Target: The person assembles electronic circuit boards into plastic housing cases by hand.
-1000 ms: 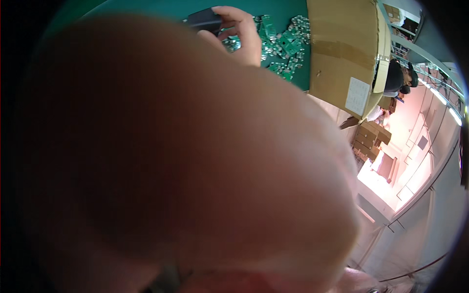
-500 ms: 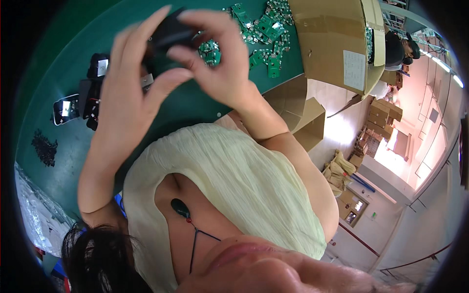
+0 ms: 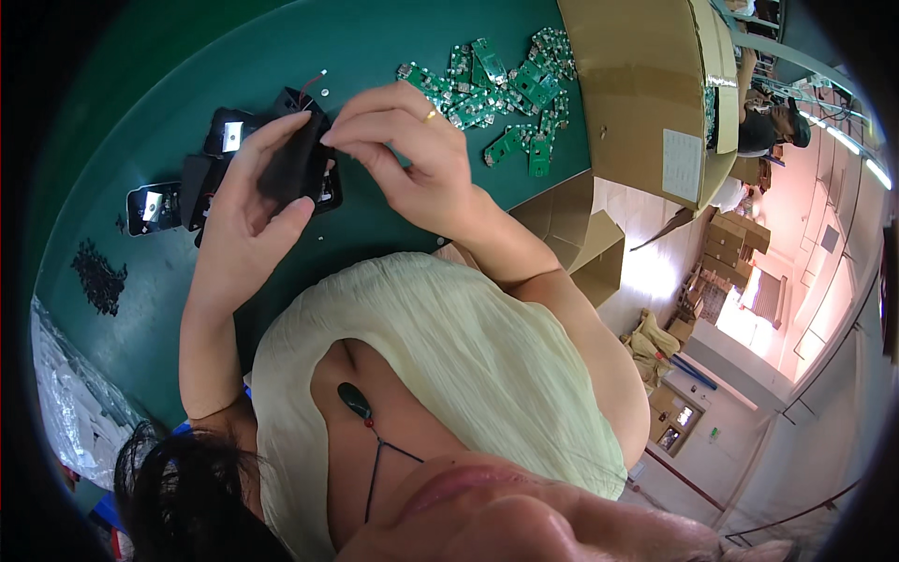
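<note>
My left hand (image 3: 239, 220) is wrapped round a black plastic casing (image 3: 298, 164), its thumb and fingers on opposite sides. Thumb and fingertips of my right hand (image 3: 417, 164) are pinched together at the casing's right edge. Whatever sits in that pinch is too small to make out. Just beyond the casing a thin red wire (image 3: 307, 88) sticks up. Further black casings lie left of and partly behind my left hand, one with a silver square (image 3: 232, 137). Another open black case (image 3: 153, 208) also has a silver square inside.
Many green circuit boards (image 3: 538, 86) are heaped on the green table (image 3: 272, 56). At the right edge stands a large cardboard box (image 3: 637, 94). A pile of small black parts (image 3: 98, 278) lies at the left, near a clear plastic bag (image 3: 80, 403). Another person (image 3: 763, 129) is in the background.
Both hands were blurred round the black casing, higher up. The casing has come down in my left hand, and my right hand has shifted to a pinch at its right edge.
</note>
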Motion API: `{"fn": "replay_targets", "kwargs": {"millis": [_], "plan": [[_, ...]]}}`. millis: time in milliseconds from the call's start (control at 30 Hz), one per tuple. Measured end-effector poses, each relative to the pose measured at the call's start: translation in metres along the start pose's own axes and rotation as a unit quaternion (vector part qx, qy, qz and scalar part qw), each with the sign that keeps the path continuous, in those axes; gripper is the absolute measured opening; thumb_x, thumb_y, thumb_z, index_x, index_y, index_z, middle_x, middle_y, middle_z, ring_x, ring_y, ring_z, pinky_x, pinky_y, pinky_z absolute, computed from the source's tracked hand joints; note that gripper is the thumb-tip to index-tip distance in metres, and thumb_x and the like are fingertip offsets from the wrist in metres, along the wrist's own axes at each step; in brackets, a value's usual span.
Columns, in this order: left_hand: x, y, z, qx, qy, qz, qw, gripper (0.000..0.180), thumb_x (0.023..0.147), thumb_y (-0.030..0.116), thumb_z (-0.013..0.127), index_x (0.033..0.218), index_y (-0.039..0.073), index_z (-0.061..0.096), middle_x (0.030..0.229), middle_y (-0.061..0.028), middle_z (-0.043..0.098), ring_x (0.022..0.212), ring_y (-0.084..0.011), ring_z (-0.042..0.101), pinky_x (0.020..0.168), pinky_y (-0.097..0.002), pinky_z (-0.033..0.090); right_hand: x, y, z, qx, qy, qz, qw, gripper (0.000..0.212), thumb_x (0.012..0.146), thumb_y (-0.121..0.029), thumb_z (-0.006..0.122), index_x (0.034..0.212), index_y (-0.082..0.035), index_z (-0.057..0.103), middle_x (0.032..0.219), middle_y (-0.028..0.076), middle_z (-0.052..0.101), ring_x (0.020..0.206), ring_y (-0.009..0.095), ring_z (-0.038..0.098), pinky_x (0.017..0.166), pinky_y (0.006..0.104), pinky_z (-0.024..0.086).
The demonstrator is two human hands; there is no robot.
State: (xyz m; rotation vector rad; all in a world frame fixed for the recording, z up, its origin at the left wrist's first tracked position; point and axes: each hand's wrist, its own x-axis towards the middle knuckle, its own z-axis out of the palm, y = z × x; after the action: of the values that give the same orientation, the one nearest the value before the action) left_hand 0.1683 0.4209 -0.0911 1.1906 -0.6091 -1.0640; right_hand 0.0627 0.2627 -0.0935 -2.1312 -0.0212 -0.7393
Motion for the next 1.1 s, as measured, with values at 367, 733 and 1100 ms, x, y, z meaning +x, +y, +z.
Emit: {"fn": "replay_targets", "kwargs": {"millis": [367, 733, 1100], "plan": [[0.004, 0.008, -0.002, -0.194, -0.006, -0.013, 0.981, 0.042, 0.088, 0.012, 0.043, 0.128, -0.001, 0.040, 0.113, -0.0169, 0.051, 0.094, -0.0231, 0.059, 0.077, -0.0304, 0.048, -0.002, 0.058, -0.079, -0.306, 0.105, 0.151, 0.934, 0.023, 0.075, -0.016, 0.069, 0.093, -0.003, 0.062, 0.087, 0.009, 0.059, 0.080, 0.023, 0.056, 0.064, 0.0347, 0.048], [0.023, -0.001, 0.016, -0.142, 0.097, -0.056, 0.983, 0.030, 0.089, 0.004, 0.041, 0.117, -0.004, 0.046, 0.105, -0.0155, 0.056, 0.091, -0.0229, 0.060, 0.078, -0.0323, 0.050, -0.010, 0.095, -0.097, -0.462, -0.026, 0.255, 0.849, 0.022, 0.077, -0.023, 0.062, 0.088, -0.003, 0.062, 0.088, 0.015, 0.061, 0.076, 0.033, 0.060, 0.067, 0.0402, 0.049], [0.020, -0.004, 0.009, -0.069, 0.084, -0.100, 0.989, 0.032, 0.087, 0.005, 0.045, 0.119, -0.002, 0.047, 0.101, -0.0152, 0.058, 0.076, -0.0203, 0.063, 0.063, -0.0271, 0.052, 0.011, 0.008, -0.050, 0.286, 0.144, 0.329, 0.888, 0.009, 0.086, -0.002, 0.053, 0.093, 0.001, 0.048, 0.075, 0.011, 0.060, 0.071, 0.025, 0.065, 0.063, 0.0303, 0.055]]}}
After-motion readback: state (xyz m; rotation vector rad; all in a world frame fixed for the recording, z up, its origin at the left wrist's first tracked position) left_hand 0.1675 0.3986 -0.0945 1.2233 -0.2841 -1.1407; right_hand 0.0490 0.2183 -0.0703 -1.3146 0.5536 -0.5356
